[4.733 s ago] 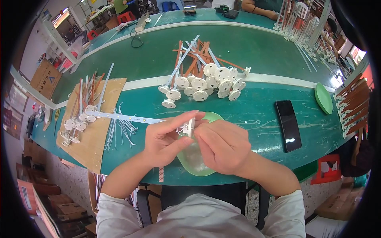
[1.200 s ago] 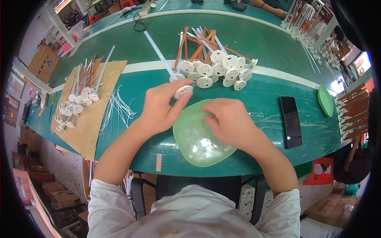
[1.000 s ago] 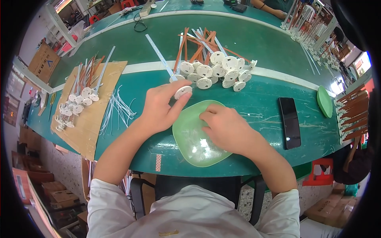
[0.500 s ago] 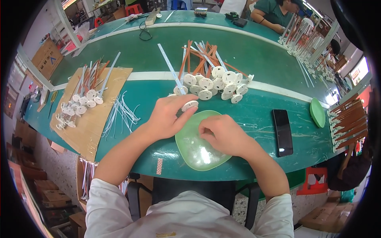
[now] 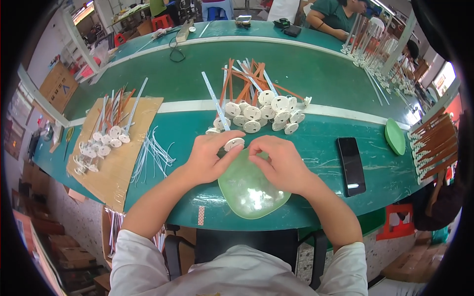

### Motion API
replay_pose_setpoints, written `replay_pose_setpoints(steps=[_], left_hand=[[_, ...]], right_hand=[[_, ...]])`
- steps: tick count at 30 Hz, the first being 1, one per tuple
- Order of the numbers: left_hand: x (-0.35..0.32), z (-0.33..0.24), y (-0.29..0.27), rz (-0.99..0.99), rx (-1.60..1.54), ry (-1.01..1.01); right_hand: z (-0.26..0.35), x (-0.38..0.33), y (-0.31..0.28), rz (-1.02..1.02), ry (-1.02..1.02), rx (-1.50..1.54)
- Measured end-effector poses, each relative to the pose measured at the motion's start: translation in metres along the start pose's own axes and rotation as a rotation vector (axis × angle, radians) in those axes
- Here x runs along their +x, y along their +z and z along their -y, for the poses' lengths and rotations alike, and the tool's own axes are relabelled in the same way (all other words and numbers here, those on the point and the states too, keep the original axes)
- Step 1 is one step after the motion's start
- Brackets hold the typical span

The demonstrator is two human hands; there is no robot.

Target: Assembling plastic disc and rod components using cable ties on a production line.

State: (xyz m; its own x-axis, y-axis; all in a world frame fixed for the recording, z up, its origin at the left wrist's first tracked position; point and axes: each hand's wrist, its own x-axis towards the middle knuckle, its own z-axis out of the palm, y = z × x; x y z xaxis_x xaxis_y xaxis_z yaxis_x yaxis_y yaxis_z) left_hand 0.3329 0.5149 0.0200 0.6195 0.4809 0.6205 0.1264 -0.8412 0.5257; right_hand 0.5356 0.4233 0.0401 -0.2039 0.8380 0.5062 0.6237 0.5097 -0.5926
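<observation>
Left hand (image 5: 210, 158) gripping white disc (image 5: 233, 144), right hand (image 5: 279, 163) over green bowl (image 5: 252, 190)

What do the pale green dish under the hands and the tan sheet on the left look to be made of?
Pale green shallow dish: likely thin translucent plastic, glossy; lamp glare shows on its floor. Flat tan sheet: looks like cardboard, matte, with rough cut edges. The left hand holds a white round-disc part, probably moulded plastic.

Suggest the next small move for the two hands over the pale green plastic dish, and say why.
Probably bring the right hand to the white round disc with its long white strip, pinched in the left hand. The right fingertips sit empty over the pale green translucent dish, close beside the disc, so meeting it looks likeliest.
</observation>
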Motion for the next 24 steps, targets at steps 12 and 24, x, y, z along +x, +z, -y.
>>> replay_pose_setpoints(steps=[12,24], left_hand=[[0.000,-0.007,-0.006,0.066,-0.361,-0.192],[-0.001,-0.015,-0.004,0.005,-0.418,-0.245]], right_hand=[[0.009,0.002,-0.005,0.048,0.538,0.527],[0.003,0.000,0.006,-0.064,0.394,0.575]])
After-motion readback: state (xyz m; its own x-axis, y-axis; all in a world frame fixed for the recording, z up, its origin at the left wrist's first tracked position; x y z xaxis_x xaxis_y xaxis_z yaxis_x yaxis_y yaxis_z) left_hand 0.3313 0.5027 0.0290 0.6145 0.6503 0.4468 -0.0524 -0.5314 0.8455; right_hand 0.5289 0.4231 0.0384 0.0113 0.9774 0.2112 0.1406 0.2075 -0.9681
